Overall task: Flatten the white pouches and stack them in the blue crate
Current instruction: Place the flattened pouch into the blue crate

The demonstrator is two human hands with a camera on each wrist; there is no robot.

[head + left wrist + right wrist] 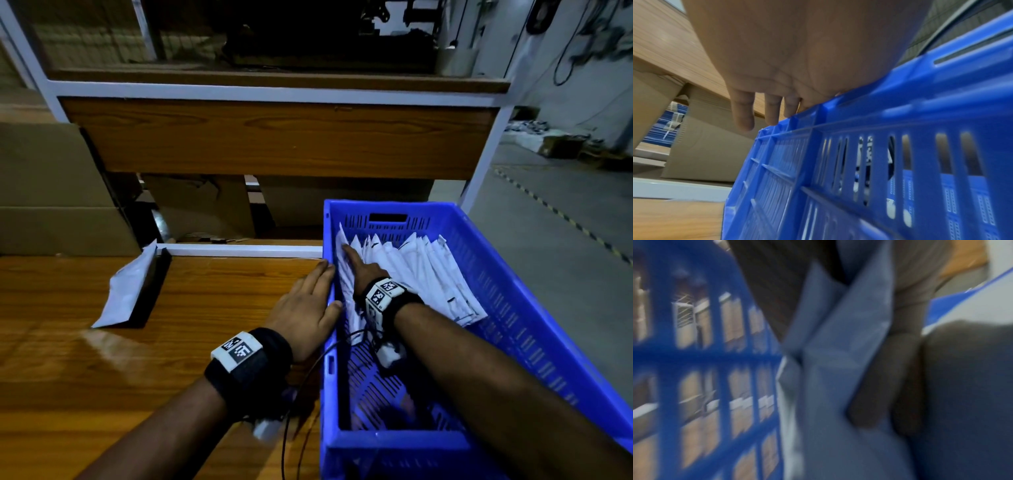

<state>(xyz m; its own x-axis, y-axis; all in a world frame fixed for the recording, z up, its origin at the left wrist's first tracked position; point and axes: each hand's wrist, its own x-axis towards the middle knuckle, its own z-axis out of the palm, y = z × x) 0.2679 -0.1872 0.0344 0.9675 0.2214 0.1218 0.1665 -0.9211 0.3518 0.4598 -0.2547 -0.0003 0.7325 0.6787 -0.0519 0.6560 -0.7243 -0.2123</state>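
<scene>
A blue crate [513,308] stands at the table's right end, with several white pouches [428,270] leaning in a row at its far end. My right hand [359,267] is inside it. Its fingers [869,386] lie straight against the leftmost pouch [828,369], beside the crate's left wall [694,356]. My left hand [318,284] rests flat with straight fingers [742,113] on the outside of that wall's rim [859,104]. One more white pouch [126,291], with a black edge, lies on the table at the left.
The wooden table [102,377] runs left of the crate. Cardboard boxes [51,192] stand behind it at the left. A wood-and-white shelf frame [274,137] rises ahead. Grey floor [565,222] opens at the right.
</scene>
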